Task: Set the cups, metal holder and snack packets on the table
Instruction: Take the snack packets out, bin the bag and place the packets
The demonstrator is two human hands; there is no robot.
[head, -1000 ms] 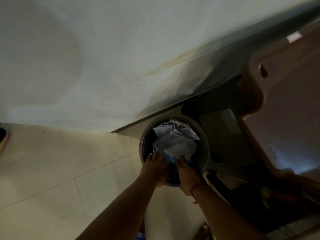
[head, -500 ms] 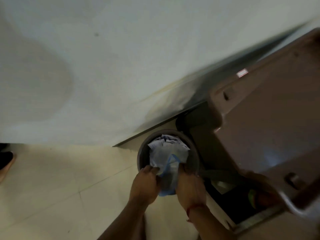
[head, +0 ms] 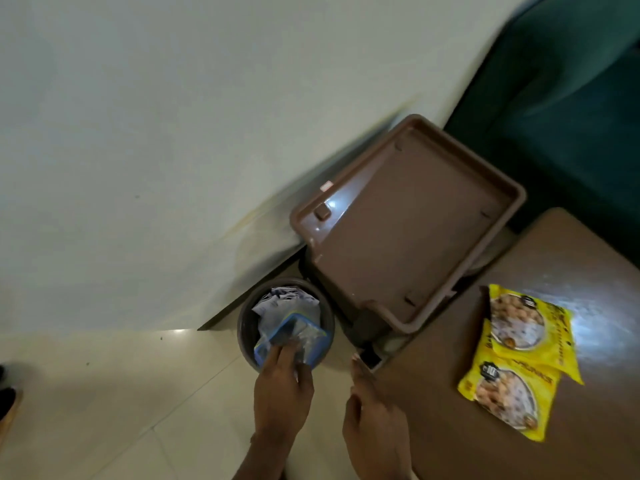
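Two bare forearms come in from the lower edge; the left grip (head: 282, 393) is an uncovered hand with its wrist and forearm bare down to the frame's edge; the right grip (head: 375, 420) is uncovered too, cut off near the wrist; a short nail catches light on its foremost fingertip (head: 355, 357); blur softens both.

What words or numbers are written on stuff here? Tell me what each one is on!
Nothing here can be read clearly.
Upper yellow snack packet: print and a dark badge, too blurred.
Lower yellow snack packet: the same, too blurred.
Crumpled paper in the round bin: fine print, too small.
Sticker on the brown tray: too small.
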